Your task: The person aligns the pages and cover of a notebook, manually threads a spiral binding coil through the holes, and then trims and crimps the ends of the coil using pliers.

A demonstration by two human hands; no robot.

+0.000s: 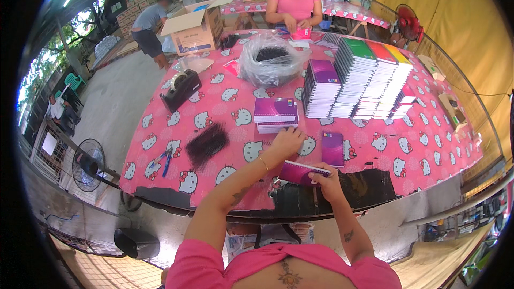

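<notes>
My right hand point(327, 183) is closed on a purple notebook point(301, 173), tilted above the near edge of the table, with its white page edges showing. My left hand point(287, 143) reaches forward with its fingers extended, at the near side of a short stack of purple notebooks point(275, 111). Whether its fingertips touch the stack, I cannot tell. Another purple notebook point(332, 149) lies flat to the right of my hands. Left of my left forearm is a pile of black binding coils point(208, 144), with blue-handled pliers point(167, 161) beside it.
Tall notebook stacks point(353, 77) stand at the right. Behind the short stack sits a clear plastic bag point(270, 67) of black coils. A tape dispenser point(181, 90) and an open cardboard box point(195, 29) are at the left. Across the table, a person point(294, 2) handles a pink notebook.
</notes>
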